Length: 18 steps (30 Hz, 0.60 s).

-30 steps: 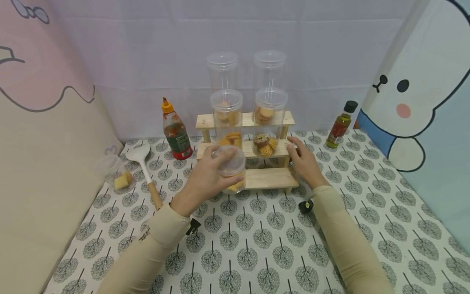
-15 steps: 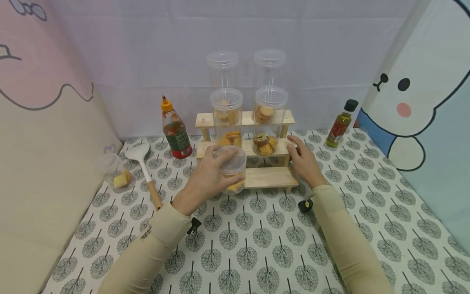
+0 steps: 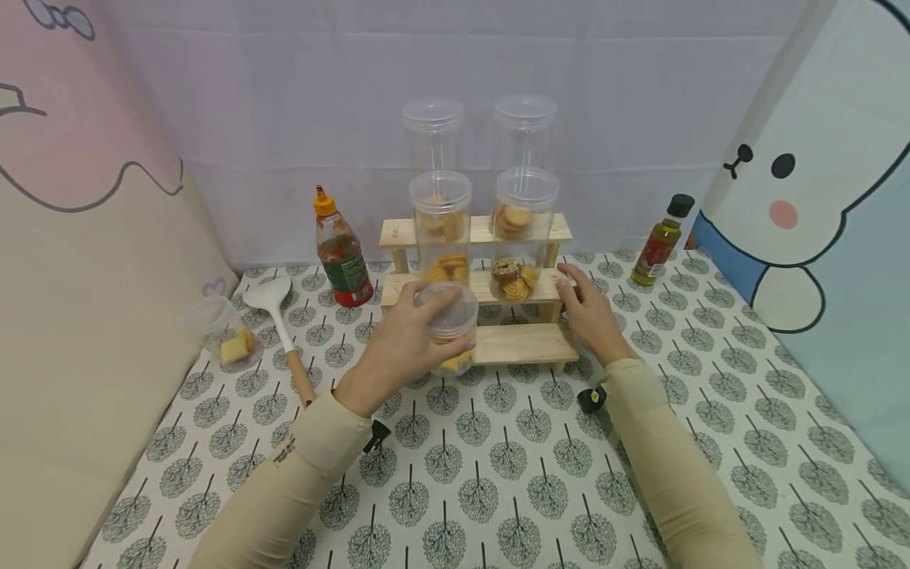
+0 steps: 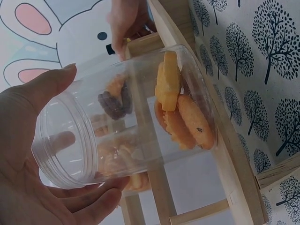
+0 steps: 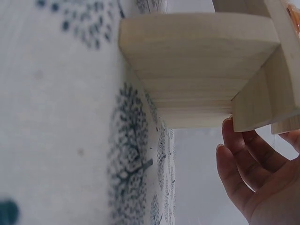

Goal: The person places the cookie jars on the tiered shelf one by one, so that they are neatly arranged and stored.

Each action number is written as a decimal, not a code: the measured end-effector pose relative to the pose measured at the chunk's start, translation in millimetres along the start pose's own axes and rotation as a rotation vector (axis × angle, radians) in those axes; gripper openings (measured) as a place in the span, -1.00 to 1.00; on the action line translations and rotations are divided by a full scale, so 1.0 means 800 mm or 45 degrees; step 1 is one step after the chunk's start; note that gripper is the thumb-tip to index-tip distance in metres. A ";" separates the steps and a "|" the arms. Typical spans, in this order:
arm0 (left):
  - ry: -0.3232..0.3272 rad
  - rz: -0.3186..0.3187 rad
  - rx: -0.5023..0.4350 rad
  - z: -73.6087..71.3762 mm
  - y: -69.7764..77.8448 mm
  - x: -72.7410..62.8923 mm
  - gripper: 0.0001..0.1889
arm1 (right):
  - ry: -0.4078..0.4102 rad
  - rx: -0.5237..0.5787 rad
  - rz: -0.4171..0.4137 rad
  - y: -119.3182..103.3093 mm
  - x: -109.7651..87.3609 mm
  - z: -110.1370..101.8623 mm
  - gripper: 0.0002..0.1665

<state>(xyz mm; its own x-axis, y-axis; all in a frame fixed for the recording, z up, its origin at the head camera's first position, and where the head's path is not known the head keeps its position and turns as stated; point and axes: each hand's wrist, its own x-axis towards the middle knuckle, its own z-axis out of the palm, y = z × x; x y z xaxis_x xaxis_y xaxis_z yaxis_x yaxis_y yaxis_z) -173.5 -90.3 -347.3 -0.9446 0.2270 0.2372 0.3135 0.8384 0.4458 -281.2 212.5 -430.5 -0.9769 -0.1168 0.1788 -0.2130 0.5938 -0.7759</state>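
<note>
My left hand (image 3: 398, 344) grips a clear plastic jar (image 4: 136, 140) round its lid, thumb on one side and fingers on the other. Yellow biscuits (image 4: 176, 108) lie at the jar's bottom. The jar stands upright at the left of the lowest step (image 3: 526, 344) of a three-step wooden stand (image 3: 483, 292), its base against the board. My right hand (image 3: 593, 316) holds the right end of the middle step, thumb and fingertips on the wood (image 5: 253, 105). Two jars of biscuits, left (image 3: 441, 229) and right (image 3: 524, 229), stand on the middle step.
Two more jars, left (image 3: 432, 142) and right (image 3: 524, 138), occupy the top step. A sauce bottle (image 3: 344, 261) and a white turner (image 3: 280, 316) are left of the stand. Beyond them a small jar (image 3: 227, 336) leans tilted. An oil bottle (image 3: 661, 245) stands at right.
</note>
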 end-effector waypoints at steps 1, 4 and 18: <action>0.000 0.000 0.001 0.000 0.000 0.000 -0.17 | -0.001 0.001 0.002 0.000 0.000 0.000 -0.29; 0.002 0.000 0.006 0.000 0.000 0.000 -0.17 | -0.006 0.004 0.005 0.000 0.000 0.000 -0.29; -0.035 0.026 -0.002 -0.009 -0.014 -0.008 0.12 | -0.034 0.014 0.033 -0.001 -0.001 -0.002 -0.28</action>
<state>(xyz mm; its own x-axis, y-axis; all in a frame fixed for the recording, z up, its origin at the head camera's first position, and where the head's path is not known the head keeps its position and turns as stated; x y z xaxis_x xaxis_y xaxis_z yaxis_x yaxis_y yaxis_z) -170.4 -104.7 -347.8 -0.9404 0.2572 0.2224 0.3325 0.8329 0.4424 -280.2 212.9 -429.0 -0.9822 -0.1230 0.1422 -0.1876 0.5883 -0.7866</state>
